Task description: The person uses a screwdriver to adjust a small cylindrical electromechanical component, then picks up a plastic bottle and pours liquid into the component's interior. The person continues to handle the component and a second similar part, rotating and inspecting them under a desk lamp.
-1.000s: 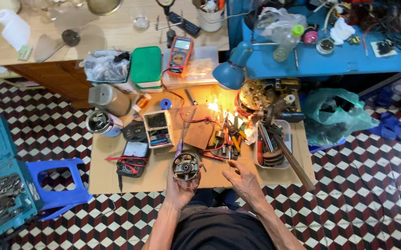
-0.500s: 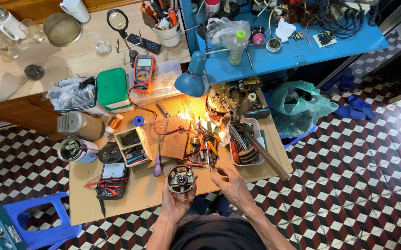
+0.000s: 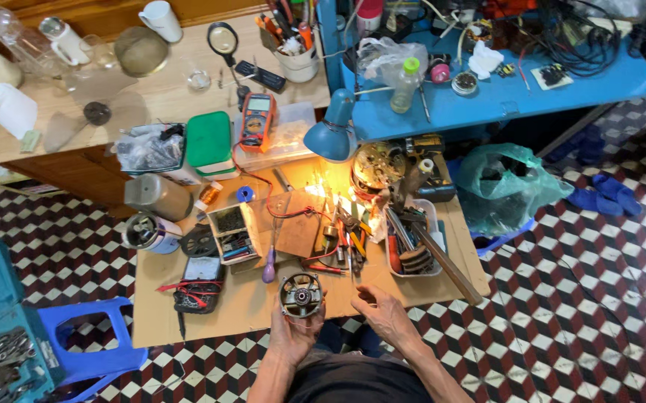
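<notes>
Round motor housing held up over the near edge of my low worktable

The cardboard-topped low table (image 3: pixel 188 328) filled the middle of my view, with the blue desk (image 3: pixel 599 82) behind it on the right, a green plastic bag (image 3: pixel 509 183) beside it on the checkered floor and a blue stool (image 3: pixel 88 347) at its left corner; on the table a blue lamp (image 3: pixel 330 134) shone over a white tray of tools (image 3: pixel 412 250), with a black meter with red leads (image 3: pixel 197 287) to the left and a purple-handled screwdriver (image 3: pixel 269 263) lying just beyond my hands; my left hand (image 3: pixel 293 332) was closed around the round metal motor housing (image 3: pixel 300 295), open face up, at the table's near edge, while my right hand (image 3: pixel 382 313) hovered just beside it, fingers loosely curled and apart, holding nothing
</notes>
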